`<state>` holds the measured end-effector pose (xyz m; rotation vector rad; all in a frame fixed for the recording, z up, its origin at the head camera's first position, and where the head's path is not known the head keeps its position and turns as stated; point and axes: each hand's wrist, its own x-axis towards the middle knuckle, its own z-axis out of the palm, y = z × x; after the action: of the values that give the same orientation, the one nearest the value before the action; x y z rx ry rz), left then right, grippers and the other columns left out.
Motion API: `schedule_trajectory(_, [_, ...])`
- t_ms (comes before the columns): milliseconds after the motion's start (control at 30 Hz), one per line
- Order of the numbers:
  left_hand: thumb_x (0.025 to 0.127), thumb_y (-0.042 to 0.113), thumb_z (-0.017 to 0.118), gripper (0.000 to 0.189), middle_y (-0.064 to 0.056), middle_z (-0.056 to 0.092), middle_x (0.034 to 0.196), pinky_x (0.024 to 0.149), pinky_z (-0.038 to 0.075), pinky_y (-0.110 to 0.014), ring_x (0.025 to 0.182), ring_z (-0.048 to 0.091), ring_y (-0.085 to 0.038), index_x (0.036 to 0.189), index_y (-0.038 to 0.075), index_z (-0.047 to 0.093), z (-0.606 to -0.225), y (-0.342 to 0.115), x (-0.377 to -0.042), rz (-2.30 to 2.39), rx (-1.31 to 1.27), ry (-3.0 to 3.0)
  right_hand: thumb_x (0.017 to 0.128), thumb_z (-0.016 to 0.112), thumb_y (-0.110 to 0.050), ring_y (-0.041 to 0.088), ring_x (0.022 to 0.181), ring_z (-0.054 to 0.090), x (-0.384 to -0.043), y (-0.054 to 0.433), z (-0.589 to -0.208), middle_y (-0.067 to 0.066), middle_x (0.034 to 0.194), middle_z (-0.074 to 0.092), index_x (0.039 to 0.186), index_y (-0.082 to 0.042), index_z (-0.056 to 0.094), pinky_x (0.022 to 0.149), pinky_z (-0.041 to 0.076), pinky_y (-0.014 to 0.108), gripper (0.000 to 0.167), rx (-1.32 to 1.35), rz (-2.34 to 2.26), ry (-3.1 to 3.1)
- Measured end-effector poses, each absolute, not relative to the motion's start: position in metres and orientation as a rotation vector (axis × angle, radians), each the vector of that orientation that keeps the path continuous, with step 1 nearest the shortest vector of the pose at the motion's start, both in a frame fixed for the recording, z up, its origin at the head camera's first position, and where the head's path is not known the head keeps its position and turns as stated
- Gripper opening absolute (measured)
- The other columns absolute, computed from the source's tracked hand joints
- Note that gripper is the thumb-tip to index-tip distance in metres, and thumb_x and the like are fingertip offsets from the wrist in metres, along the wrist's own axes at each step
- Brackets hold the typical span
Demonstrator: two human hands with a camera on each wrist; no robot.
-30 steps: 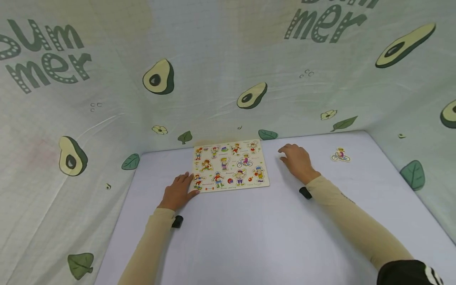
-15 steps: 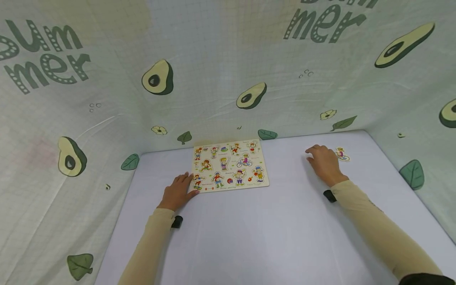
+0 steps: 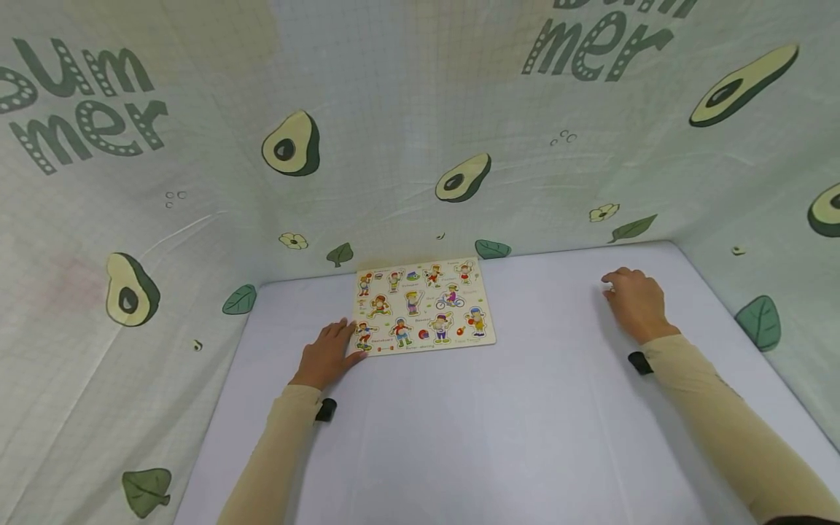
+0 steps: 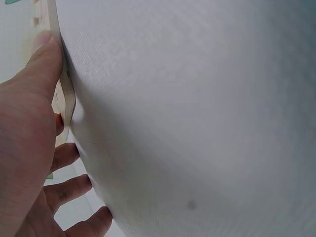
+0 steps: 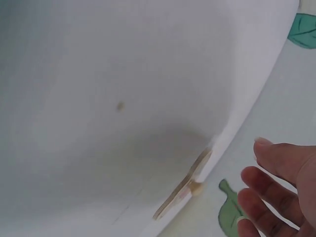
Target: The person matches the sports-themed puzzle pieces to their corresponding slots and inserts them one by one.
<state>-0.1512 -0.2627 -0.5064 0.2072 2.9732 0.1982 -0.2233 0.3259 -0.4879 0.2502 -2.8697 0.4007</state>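
A wooden peg-style picture board (image 3: 423, 305) with sports figures lies toward the back of the table. My left hand (image 3: 324, 355) rests against its front left corner, thumb along the front edge and fingers by the left side. In the left wrist view the thumb (image 4: 47, 59) touches the board's edge (image 4: 64, 96), the other fingers spread below. My right hand (image 3: 635, 302) is at the back right, fingers slightly bent around nothing. In the right wrist view, a thin flat wooden puzzle piece (image 5: 182, 185) lies on the table just beyond its fingertips. The hand hides this piece in the head view.
The white table (image 3: 459, 437) ends at the back against a hanging cloth (image 3: 367, 109) printed with avocados and leaves. More cloth hangs at the left and right sides. Each wrist carries a small black device (image 3: 326, 410).
My right hand has moved right, from beside the board to over the cyclist puzzle piece, now covered in the head view. The left hand and the board have stayed put.
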Motion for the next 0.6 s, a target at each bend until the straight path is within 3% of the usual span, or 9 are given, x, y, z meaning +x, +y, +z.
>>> schedule_trajectory(600, [0.101,0.05,0.069,0.08,-0.02,0.037,0.168,0.099,0.049,-0.074,0.153,0.037,-0.042,0.163,0.008,0.041,-0.506,-0.261,-0.15,0.19,0.195,2.968,0.093,0.072,0.002,0.06,0.092,0.063,-0.228,0.36,-0.492,0.035,0.102,0.067,0.117,0.011,0.071,0.071,0.051,0.069,0.026,0.153,0.405,-2.955])
